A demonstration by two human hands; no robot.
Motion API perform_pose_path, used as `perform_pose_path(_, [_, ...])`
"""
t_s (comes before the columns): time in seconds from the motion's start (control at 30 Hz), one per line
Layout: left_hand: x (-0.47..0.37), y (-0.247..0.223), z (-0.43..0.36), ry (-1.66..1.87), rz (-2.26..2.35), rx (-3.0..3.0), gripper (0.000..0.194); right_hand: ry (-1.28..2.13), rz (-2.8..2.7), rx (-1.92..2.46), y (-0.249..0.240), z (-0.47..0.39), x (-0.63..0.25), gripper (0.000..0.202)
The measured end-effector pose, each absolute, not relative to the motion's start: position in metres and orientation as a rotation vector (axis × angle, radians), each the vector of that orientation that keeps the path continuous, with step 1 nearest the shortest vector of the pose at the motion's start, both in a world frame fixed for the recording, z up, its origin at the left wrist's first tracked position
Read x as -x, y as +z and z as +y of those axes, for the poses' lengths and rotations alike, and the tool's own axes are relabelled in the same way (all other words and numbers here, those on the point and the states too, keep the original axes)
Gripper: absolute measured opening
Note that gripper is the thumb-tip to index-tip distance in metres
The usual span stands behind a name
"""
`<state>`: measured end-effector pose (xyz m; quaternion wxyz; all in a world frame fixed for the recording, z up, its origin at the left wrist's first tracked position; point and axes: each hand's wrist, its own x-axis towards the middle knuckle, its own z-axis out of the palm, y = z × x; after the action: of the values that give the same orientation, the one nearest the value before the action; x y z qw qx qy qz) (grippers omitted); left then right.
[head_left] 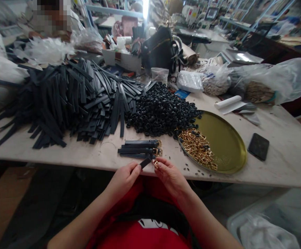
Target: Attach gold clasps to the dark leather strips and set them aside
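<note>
Pinched in my left hand (126, 177) is a short black strap (145, 162) that points toward my other hand. The fingertips of my right hand (171, 175) grip a small gold buckle (155, 163) at the strap's end; whether the two are joined is too small to tell. Both hands are at the table's front edge. Just beyond them lies a small stack of black straps with gold buckles (140, 150). Gold buckles (197, 147) are heaped on the left side of a round gold tray (230, 148), to the right of my hands.
A large pile of black strips (69, 97) covers the left of the table (290, 152). Small black loops (163, 110) are heaped in the middle. A dark phone (258, 146) lies right of the tray. Plastic bags (282, 81) and a black bag (157, 50) stand behind.
</note>
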<state>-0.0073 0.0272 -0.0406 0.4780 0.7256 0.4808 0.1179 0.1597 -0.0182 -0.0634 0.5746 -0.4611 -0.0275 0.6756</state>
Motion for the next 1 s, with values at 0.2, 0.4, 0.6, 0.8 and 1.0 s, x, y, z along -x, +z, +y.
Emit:
perform_pose_path(0.2, [0.005,-0.045,0.025,0.264,1.026,-1.596,0.036,1.601,-0.026,1.064,-0.063,-0.02,-0.152,0.028])
perform_pose_path(0.4, [0.011,-0.031,0.022,0.186,0.952,-1.647,0.035,1.599,-0.005,1.097,-0.068,-0.032,-0.15,0.028])
perform_pose_path(0.6, [0.017,-0.026,0.011,0.165,0.93,-1.664,0.037,1.612,-0.042,1.085,-0.068,-0.044,-0.143,0.03])
perform_pose_path(0.8, [0.028,-0.026,-0.005,0.091,0.937,-1.739,0.039,1.643,-0.148,1.125,-0.073,-0.063,-0.133,0.033])
perform_pose_path(1.0, [0.027,-0.023,-0.018,0.2,0.925,-1.765,0.031,1.6,-0.39,1.179,-0.063,-0.073,-0.12,0.033])
